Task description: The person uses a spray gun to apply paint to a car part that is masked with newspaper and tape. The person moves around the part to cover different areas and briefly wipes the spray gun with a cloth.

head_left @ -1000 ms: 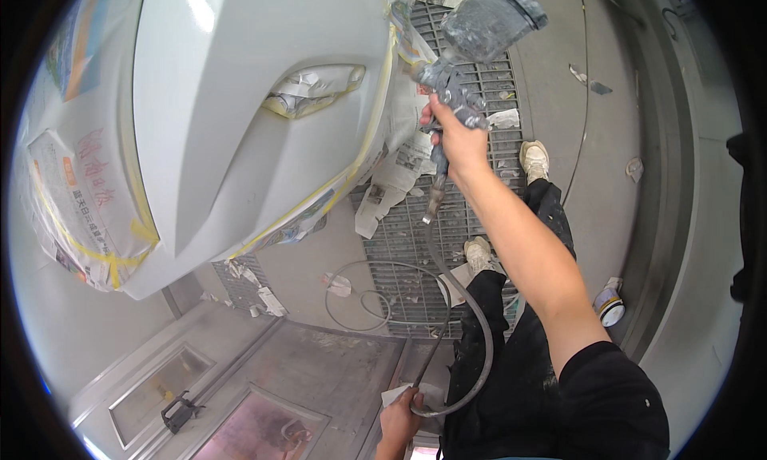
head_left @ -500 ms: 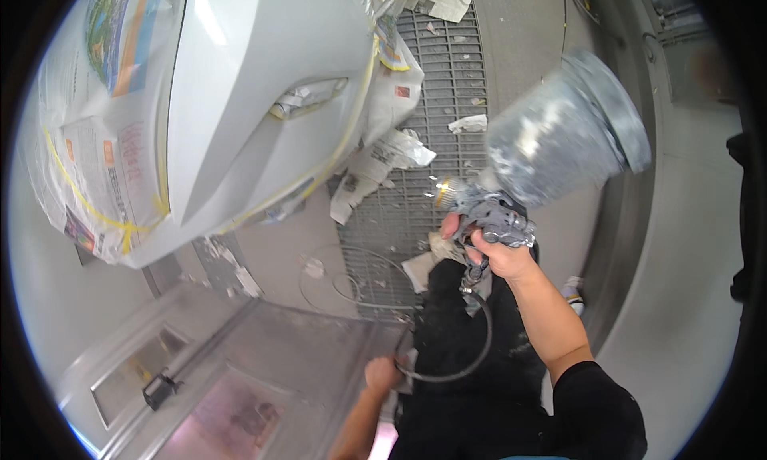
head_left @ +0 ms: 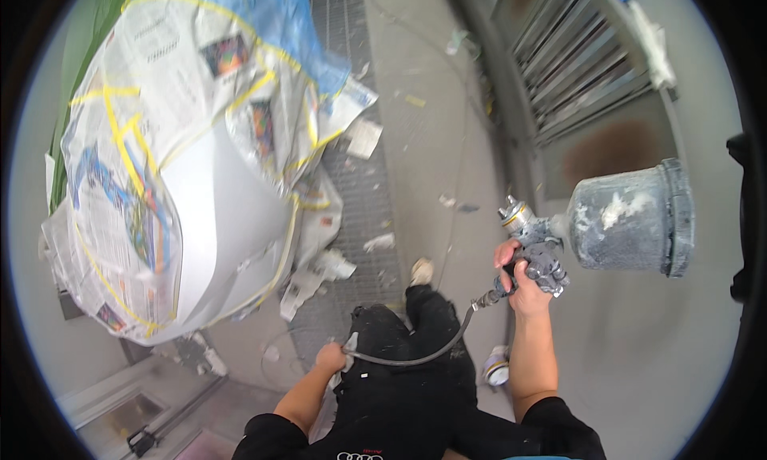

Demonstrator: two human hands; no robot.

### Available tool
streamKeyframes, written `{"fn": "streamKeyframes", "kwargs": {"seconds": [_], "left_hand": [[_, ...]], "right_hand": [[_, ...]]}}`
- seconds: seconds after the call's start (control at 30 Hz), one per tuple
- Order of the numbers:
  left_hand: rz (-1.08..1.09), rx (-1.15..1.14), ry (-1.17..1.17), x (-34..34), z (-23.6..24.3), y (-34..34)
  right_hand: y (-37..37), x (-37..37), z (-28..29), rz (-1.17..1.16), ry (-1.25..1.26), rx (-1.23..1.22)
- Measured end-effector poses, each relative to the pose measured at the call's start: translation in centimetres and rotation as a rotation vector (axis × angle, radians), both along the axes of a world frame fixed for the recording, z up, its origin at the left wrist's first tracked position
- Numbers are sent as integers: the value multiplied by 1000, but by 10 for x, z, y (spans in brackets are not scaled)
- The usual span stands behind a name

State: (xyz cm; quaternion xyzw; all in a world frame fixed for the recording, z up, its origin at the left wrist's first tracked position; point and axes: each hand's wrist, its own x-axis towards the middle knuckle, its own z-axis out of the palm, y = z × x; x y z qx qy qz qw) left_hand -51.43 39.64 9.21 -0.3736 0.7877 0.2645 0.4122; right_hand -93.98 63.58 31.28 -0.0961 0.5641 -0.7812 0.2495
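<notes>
Grey metal spray gun (head_left: 546,265), crusted with paint, stands at the right, well apart from the curved silver panel (head_left: 241,232), its nozzle facing upward in view. The right hand (head_left: 527,288) is clamped around its grip. A large, grey-spattered cylindrical cup (head_left: 619,220) extends rightward from the gun. A dark rubber hose (head_left: 407,362) curves across the black trousers (head_left: 391,328) to the left hand (head_left: 330,356), its fingers closed round the hose. Newspaper masking sheets (head_left: 184,69) with yellow tape border the panel.
</notes>
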Motion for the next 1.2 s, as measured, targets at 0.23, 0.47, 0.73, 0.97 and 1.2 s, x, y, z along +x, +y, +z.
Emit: {"fn": "streamKeyframes", "kwargs": {"seconds": [0.23,0.47,0.73,0.97,1.2], "left_hand": [[22,6,-23,-131,1,-28],[-33,173,-74,-288,-78,-71],[310,162,64,-449,-41,-115],[367,105,116,-696,-7,-249],[407,50,106,-888,90,-379]], "right_hand": [[-19,-134,74,-151,165,105],[-116,-309,87,-4,150,256],[-250,-541,187,144,261,213],[-374,-739,177,198,167,161],[-522,-946,246,265,214,5]]}}
